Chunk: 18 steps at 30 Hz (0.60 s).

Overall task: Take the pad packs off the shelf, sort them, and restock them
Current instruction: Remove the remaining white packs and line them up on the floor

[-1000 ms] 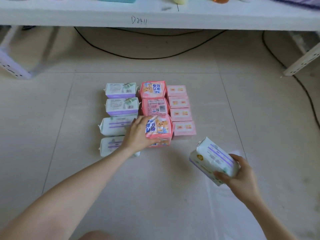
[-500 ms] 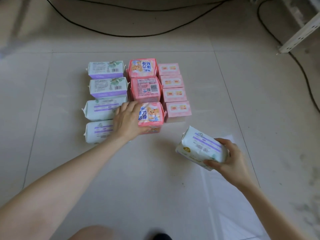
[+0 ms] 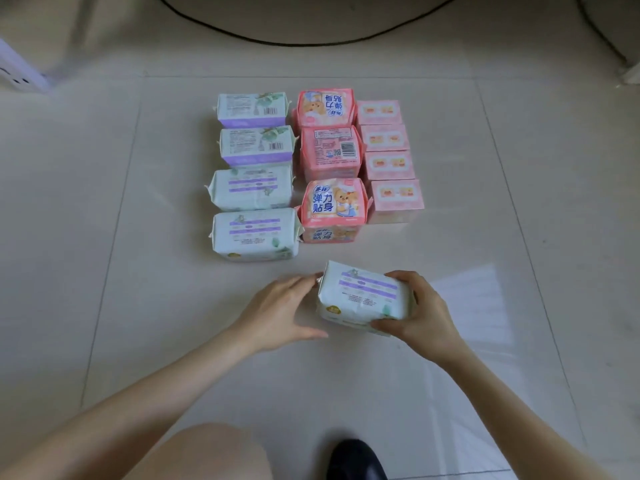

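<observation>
Pad packs lie in three columns on the tiled floor. The left column holds several white-and-purple packs (image 3: 255, 233). In the middle column are pink bear packs (image 3: 333, 202), and small pink boxes (image 3: 396, 199) fill the right one. A loose white-and-purple pack (image 3: 362, 296) sits in front of the columns. My right hand (image 3: 419, 313) grips its right end. My left hand (image 3: 277, 311) is open, fingertips touching the pack's left end.
A black cable (image 3: 294, 39) curves across the floor behind the packs. White shelf feet show at the far left (image 3: 20, 72) and far right (image 3: 632, 72). My knee (image 3: 207, 452) and a black shoe (image 3: 355, 459) are at the bottom edge.
My left hand left the front pink bear pack and came back to the loose pack's left end. My right hand brought that pack left and lower. The view tilted down, losing the shelf.
</observation>
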{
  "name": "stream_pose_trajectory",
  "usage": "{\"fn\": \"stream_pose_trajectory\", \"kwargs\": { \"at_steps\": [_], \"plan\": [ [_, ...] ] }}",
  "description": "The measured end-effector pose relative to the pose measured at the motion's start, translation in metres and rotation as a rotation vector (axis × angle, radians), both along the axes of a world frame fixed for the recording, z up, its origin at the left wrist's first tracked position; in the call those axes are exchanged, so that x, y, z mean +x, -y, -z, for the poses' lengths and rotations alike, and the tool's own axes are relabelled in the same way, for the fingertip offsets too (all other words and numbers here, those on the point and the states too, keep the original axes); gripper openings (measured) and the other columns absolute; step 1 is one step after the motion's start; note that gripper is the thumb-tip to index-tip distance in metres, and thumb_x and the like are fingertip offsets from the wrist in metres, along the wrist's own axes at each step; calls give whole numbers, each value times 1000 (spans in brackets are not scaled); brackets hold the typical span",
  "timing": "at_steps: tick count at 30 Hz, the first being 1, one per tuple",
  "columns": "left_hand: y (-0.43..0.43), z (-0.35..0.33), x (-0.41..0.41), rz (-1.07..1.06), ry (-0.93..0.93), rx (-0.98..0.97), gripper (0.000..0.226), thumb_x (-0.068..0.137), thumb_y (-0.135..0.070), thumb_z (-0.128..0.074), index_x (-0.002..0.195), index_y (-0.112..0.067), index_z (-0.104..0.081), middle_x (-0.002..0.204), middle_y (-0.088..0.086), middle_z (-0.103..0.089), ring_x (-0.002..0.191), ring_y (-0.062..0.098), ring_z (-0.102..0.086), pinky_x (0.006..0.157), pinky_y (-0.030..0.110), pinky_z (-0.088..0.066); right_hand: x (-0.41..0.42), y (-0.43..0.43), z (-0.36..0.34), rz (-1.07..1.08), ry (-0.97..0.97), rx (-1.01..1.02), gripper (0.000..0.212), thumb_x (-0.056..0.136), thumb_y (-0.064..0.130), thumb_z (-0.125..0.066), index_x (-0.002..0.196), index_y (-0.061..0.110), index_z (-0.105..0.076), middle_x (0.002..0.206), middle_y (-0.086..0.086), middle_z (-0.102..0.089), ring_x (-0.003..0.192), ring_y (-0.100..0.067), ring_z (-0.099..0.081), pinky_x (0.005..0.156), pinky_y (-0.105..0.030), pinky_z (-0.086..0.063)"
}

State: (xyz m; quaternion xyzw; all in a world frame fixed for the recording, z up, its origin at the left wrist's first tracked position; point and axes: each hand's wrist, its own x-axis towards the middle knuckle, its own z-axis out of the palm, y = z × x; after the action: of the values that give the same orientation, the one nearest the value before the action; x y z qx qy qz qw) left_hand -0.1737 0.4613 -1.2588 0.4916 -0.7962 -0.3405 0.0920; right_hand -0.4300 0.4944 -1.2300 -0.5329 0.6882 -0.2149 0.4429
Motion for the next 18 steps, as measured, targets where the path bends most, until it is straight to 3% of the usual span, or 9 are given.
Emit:
{"fn": "stream_pose_trajectory", "kwargs": {
  "at_steps": [3,6,8,11,15,18],
  "plan": [
    [-13,8,23,-102,-36,68,82,68,-54,-79,138,-25,-47,129,-12,-59,114,8,-55,93,24,-44,29,4,9,-48,32,9,71,58,12,-87,119,23,-52,112,10,-59,101,-1,-56,76,-9,-44],
    [-22,14,48,-211,-60,104,67,74,-50,-76,132,-26,-53,123,-15,-64,110,6,-60,91,28,-47,58,9,19,-81,103,33,75,60,11,-87,123,22,-48,112,8,-60,103,-6,-57,81,-22,-51],
    [-26,17,64,-293,-72,100,60,75,-46,-77,128,-24,-57,117,-15,-67,105,6,-62,88,27,-47,77,13,25,-103,144,45,78,61,11,-87,126,23,-45,111,9,-60,102,-4,-57,81,-23,-52],
    [-28,21,87,-383,-49,86,58,76,-43,-78,125,-22,-58,110,-11,-69,99,13,-64,86,32,-49,102,21,32,-126,167,35,82,62,10,-86,130,22,-43,111,13,-60,100,-3,-58,79,-15,-49],
    [-26,23,107,-463,-22,68,51,77,-41,-77,120,-21,-59,99,-9,-70,88,20,-64,79,37,-51,128,32,34,-155,166,-4,85,64,12,-85,137,18,-40,103,30,-55,91,21,-53,69,0,-41],
    [-22,23,115,-505,-15,48,50,77,-39,-77,120,-20,-59,98,-13,-70,84,18,-63,77,36,-51,140,38,35,-156,160,-29,77,67,14,-84,133,16,-44,100,25,-60,85,20,-55,62,-1,-41]
  ]
}}
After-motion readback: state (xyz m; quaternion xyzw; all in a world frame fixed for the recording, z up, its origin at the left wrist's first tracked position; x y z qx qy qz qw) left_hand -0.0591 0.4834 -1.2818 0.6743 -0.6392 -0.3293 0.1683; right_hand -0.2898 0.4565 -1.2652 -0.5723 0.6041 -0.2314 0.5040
